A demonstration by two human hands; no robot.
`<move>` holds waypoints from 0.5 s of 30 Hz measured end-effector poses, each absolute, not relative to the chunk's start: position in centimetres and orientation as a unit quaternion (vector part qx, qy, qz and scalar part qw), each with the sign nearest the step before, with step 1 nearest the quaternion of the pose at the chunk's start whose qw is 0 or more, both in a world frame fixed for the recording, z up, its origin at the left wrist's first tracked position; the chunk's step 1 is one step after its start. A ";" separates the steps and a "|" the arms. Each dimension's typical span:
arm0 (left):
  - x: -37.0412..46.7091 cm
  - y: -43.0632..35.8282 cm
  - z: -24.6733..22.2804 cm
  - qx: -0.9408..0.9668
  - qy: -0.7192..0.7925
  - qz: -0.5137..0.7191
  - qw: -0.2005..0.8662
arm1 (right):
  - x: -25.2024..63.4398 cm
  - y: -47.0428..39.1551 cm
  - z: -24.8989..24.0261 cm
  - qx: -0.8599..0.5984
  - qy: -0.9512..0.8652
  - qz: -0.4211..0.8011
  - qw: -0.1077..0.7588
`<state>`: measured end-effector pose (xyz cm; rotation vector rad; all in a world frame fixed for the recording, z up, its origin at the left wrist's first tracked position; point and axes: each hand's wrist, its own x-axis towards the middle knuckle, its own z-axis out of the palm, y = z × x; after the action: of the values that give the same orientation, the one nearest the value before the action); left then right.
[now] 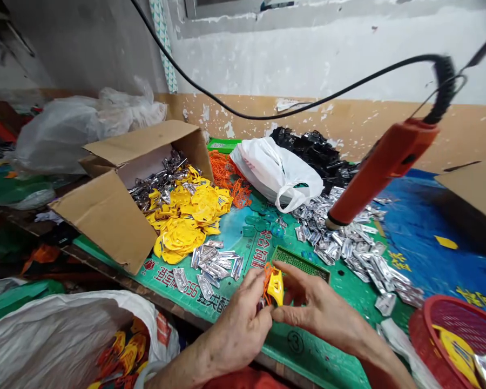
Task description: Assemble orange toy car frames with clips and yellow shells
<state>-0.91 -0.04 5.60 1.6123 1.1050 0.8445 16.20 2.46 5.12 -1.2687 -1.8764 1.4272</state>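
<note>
Near the table's front edge, my left hand (245, 313) is closed on a yellow plastic piece (276, 287) with orange cord (268, 273) bunched against it. My right hand (316, 300) curls around the same piece from the other side, thumb below and index finger above. The fingers partly hide the piece, and a small dark part beneath it is too covered to name. Just behind the hands lies a green mesh tray (302, 262). Loose silvery metal plates (214, 265) are scattered to the left of the tray.
A cardboard box (105, 216) spills yellow pieces (186, 221) and metal parts. Orange cords (230, 178) lie beside a white plastic bag (275, 167). A red cylindrical tool (383, 173) hangs above more metal plates (348, 237). A red basket (419, 335) and white sack (65, 319) flank me.
</note>
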 end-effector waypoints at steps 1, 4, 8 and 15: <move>-0.9 -0.1 5.6 0.683 0.447 0.343 0.464 | 16.2 2.3 4.9 -0.460 -0.668 0.532 0.243; -1.2 -0.3 4.7 0.747 0.443 0.340 0.359 | 16.3 1.8 3.9 -0.442 -0.592 0.580 0.343; -1.4 -0.3 3.4 0.822 0.440 0.316 0.176 | 16.4 0.6 1.9 -0.373 -0.449 0.632 0.510; -0.5 -0.6 3.6 0.888 0.361 0.284 -0.018 | 15.9 -1.0 -0.5 -0.301 -0.378 0.640 0.597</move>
<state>-0.53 -0.55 3.62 2.8230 1.1490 0.9013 15.91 -0.99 -0.45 -0.6989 -0.8765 1.4863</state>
